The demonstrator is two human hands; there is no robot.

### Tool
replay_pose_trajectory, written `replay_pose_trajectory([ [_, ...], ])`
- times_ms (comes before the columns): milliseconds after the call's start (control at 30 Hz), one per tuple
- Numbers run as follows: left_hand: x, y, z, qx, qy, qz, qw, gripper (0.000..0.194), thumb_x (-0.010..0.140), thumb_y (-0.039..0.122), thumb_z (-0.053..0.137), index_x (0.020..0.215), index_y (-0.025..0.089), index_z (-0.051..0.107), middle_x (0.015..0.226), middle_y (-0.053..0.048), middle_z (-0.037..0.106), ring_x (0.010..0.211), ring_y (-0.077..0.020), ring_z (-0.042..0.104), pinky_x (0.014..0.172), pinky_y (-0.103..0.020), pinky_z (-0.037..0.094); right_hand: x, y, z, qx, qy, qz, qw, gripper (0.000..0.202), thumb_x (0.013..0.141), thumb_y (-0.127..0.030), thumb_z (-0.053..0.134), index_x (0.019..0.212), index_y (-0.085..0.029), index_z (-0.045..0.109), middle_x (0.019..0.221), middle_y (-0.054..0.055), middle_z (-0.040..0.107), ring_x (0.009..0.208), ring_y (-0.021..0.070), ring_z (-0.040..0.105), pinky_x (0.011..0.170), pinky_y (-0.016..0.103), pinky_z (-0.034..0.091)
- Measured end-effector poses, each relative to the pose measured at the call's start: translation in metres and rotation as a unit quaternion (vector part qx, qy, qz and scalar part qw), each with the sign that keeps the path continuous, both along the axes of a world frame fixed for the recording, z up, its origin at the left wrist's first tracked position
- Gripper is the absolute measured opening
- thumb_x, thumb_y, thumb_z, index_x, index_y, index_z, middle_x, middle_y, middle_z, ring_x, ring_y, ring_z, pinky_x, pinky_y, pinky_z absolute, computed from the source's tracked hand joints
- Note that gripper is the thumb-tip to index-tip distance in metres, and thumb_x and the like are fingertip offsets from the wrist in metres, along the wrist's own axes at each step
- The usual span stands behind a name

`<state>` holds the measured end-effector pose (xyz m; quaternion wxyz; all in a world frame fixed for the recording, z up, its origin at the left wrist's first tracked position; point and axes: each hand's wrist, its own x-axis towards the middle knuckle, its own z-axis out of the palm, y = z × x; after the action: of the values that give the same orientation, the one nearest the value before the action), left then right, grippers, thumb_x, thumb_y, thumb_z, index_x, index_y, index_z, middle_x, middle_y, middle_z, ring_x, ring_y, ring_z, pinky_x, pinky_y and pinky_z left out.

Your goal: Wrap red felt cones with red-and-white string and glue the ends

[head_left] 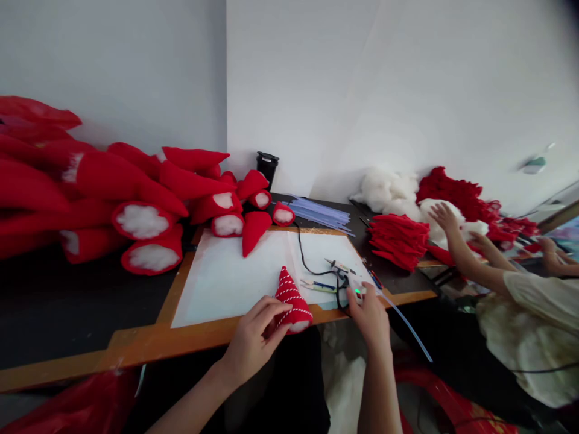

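My left hand (259, 334) pinches the lower left side of a small red cone (295, 301) wound with red-and-white cord. White stuffing shows at the cone's base, and its tip points up and away. At the right, my right hand (368, 313) is closed round the handle of a white glue gun (354, 282), where a green light glows. The gun's nozzle points to the upper left over the white sheet (226, 277). Scissors (319, 286) lie just left of the gun, with its black cable near them.
Stuffed red cones (145, 221) are heaped at the left. Translucent glue sticks (321, 214) lie behind the sheet, near a black container (266, 167). Red fabric pieces (398, 241) and white stuffing (386, 188) are at the right, beside another person's hands.
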<state>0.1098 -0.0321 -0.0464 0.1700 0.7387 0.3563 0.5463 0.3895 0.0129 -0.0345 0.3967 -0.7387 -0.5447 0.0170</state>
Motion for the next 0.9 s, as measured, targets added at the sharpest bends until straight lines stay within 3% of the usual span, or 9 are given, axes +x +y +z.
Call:
replay_pose_trajectory([
  [67, 0.002, 0.000, 0.001, 0.030, -0.009, 0.000, 1.000, 0.024, 0.089, 0.007, 0.060, 0.109, 0.020, 0.065, 0.094, -0.003, 0.065, 0.077, -0.0113, 0.064, 0.068, -0.020, 0.054, 0.006, 0.009, -0.008, -0.001, 0.022, 0.029, 0.999, 0.049, 0.083, -0.049, 0.062, 0.122, -0.019, 0.063, 0.093, 0.014, 0.069, 0.082, 0.0313, 0.066, 0.075, 0.044, 0.050],
  [133, 0.002, 0.001, 0.004, 0.052, -0.023, 0.003, 0.998, 0.022, 0.089, 0.005, 0.061, 0.103, 0.020, 0.066, 0.089, -0.002, 0.065, 0.080, -0.0118, 0.066, 0.070, -0.020, 0.054, 0.006, 0.011, -0.014, 0.027, 0.043, 0.040, 0.998, 0.056, 0.087, -0.049, 0.057, 0.133, -0.018, 0.054, 0.107, 0.016, 0.068, 0.088, 0.0305, 0.066, 0.077, 0.043, 0.051],
  [233, 0.002, 0.001, 0.006, 0.056, -0.037, 0.009, 0.998, 0.020, 0.088, 0.002, 0.060, 0.097, 0.019, 0.066, 0.085, -0.001, 0.064, 0.076, -0.0103, 0.065, 0.068, -0.019, 0.053, -0.001, -0.001, -0.015, 0.099, 0.079, 0.017, 0.992, 0.068, 0.092, -0.051, 0.048, 0.146, -0.013, 0.034, 0.123, 0.021, 0.058, 0.096, 0.0285, 0.064, 0.081, 0.043, 0.051],
  [300, 0.001, 0.002, 0.006, 0.057, -0.035, 0.007, 0.998, 0.019, 0.088, 0.002, 0.060, 0.095, 0.019, 0.065, 0.085, -0.001, 0.064, 0.079, -0.0110, 0.065, 0.070, -0.020, 0.054, -0.008, -0.016, -0.010, 0.164, 0.118, -0.012, 0.979, 0.071, 0.094, -0.050, 0.050, 0.149, -0.015, 0.022, 0.119, 0.019, 0.056, 0.090, 0.0242, 0.064, 0.078, 0.040, 0.053],
  [467, 0.002, 0.004, 0.004, 0.032, -0.003, 0.022, 0.999, 0.034, 0.088, 0.010, 0.066, 0.120, 0.018, 0.061, 0.104, -0.007, 0.065, 0.097, -0.0162, 0.065, 0.084, -0.027, 0.056, -0.021, -0.065, 0.008, 0.351, 0.278, -0.030, 0.894, 0.068, 0.076, -0.031, 0.081, 0.127, -0.032, 0.037, 0.105, 0.000, 0.054, 0.059, 0.0092, 0.055, 0.045, 0.021, 0.049],
  [533, 0.003, 0.005, 0.004, 0.040, 0.015, 0.029, 0.999, 0.036, 0.089, 0.012, 0.066, 0.124, 0.018, 0.060, 0.110, -0.009, 0.064, 0.102, -0.0174, 0.064, 0.088, -0.028, 0.056, -0.019, -0.082, 0.011, 0.330, 0.308, -0.040, 0.891, 0.065, 0.071, -0.028, 0.085, 0.120, -0.031, 0.042, 0.100, -0.003, 0.057, 0.055, 0.0081, 0.054, 0.041, 0.018, 0.048],
  [600, 0.004, 0.006, 0.005, 0.062, 0.033, 0.031, 0.997, 0.033, 0.090, 0.013, 0.065, 0.122, 0.018, 0.062, 0.111, -0.009, 0.064, 0.104, -0.0181, 0.064, 0.090, -0.029, 0.055, -0.013, -0.095, 0.010, 0.241, 0.337, -0.044, 0.909, 0.055, 0.068, -0.031, 0.087, 0.111, -0.025, 0.053, 0.089, -0.003, 0.064, 0.055, 0.0097, 0.058, 0.043, 0.018, 0.051],
  [700, 0.005, 0.008, 0.007, 0.089, 0.055, 0.031, 0.994, 0.025, 0.090, 0.011, 0.063, 0.114, 0.019, 0.065, 0.108, -0.008, 0.066, 0.098, -0.0172, 0.065, 0.084, -0.028, 0.056, -0.009, -0.106, 0.005, 0.107, 0.389, 0.021, 0.915, 0.047, 0.064, -0.036, 0.089, 0.099, -0.018, 0.064, 0.079, 0.003, 0.073, 0.063, 0.0183, 0.070, 0.055, 0.024, 0.058],
  [900, 0.000, 0.013, 0.008, 0.116, 0.080, 0.036, 0.989, 0.025, 0.089, 0.006, 0.062, 0.110, 0.019, 0.065, 0.103, -0.006, 0.070, 0.091, -0.0169, 0.064, 0.083, -0.031, 0.054, -0.026, -0.112, -0.006, 0.039, 0.525, 0.166, 0.834, 0.060, 0.070, -0.043, 0.087, 0.120, -0.023, 0.059, 0.106, 0.013, 0.077, 0.098, 0.0332, 0.075, 0.084, 0.045, 0.062],
])
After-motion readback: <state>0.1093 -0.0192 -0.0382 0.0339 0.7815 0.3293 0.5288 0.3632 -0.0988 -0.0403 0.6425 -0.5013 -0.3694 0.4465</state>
